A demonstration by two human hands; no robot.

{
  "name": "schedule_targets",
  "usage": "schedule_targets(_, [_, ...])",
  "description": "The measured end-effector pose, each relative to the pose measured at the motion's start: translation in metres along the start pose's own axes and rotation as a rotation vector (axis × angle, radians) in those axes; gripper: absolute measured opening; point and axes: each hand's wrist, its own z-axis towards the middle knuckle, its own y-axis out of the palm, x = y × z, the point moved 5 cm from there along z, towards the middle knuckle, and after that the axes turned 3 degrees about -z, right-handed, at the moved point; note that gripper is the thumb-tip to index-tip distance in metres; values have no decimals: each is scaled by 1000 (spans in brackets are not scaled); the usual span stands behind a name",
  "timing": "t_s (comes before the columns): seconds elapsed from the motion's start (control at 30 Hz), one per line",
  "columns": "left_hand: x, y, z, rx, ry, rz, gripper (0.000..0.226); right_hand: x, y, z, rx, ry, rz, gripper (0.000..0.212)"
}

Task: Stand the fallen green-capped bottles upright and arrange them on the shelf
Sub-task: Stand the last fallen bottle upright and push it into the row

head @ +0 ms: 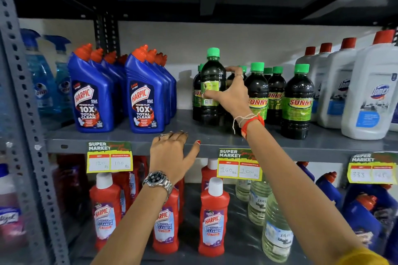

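My right hand (231, 94) has its grip clamped on an upright green-capped bottle (212, 86), label turned away, near the shelf (129, 135) front edge beside upright SUNNY bottles (298, 101). My left hand (172, 153), grip apart, rests on that edge by blue HARPIC 10X TOTAL CLEAN bottles (144, 97).

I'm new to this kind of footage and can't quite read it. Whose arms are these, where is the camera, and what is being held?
One picture, from a camera worn on a person's head, looking forward and down, so the arms are the wearer's own. They face a grey shop shelf. The right hand grips a dark green-capped bottle, upright, with its cap higher than the other green-capped bottles standing beside it. The left hand, with a wristwatch, rests on the shelf's front edge and holds nothing. Blue Harpic bottles stand to the left, white bottles to the right.
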Motion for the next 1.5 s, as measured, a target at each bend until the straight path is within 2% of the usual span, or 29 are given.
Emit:
schedule_targets(0.33, [0, 0, 0, 39, -12, -2, 51, 30, 20, -9, -127, -36, 212, 82])
schedule_targets(0.43, [0, 1, -1, 47, -17, -12, 51, 27, 21, -10, -133, -78, 110, 92])
schedule_targets(0.53, [0, 2, -3, 48, -27, -21, 52, 26, 24, -21, -60, -134, -173, 109])
schedule_targets(0.6, [0, 4, -6, 43, -34, -27, 53, 25, 23, -27, -15, -168, -281, 106])
schedule_targets(0.67, [-1, 5, -6, 40, -40, -32, 53, 26, 23, -24, -27, -154, -273, 99])
schedule_targets(0.8, [1, 1, -3, 60, -43, -23, 53, 29, 25, -14, -194, -47, -113, 90])
schedule_targets(0.9, [0, 1, -1, 52, -40, -13, 52, 29, 29, -13, -205, -36, -90, 85])
schedule_targets(1.1, [1, 2, 0, 47, -27, -9, 51, 33, 30, -16, -46, -36, -223, 109])
schedule_targets(1.2, [1, 2, 0, 42, -29, -10, 50, 38, 30, -12, -112, 72, -66, 103])
schedule_targets(1.33, [0, 2, 0, 36, -30, -11, 50, 45, 32, -9, -216, 174, 77, 76])
schedule_targets(1.37, [0, 2, 0, 37, -31, -12, 51, 44, 32, -10, -209, 161, 57, 77])
schedule_targets(1.47, [1, 2, 1, 33, -29, -12, 54, 37, 33, -19, -130, 37, -165, 112])
schedule_targets(1.5, [1, 2, 1, 30, -29, -9, 54, 35, 33, -22, -94, 3, -230, 117])
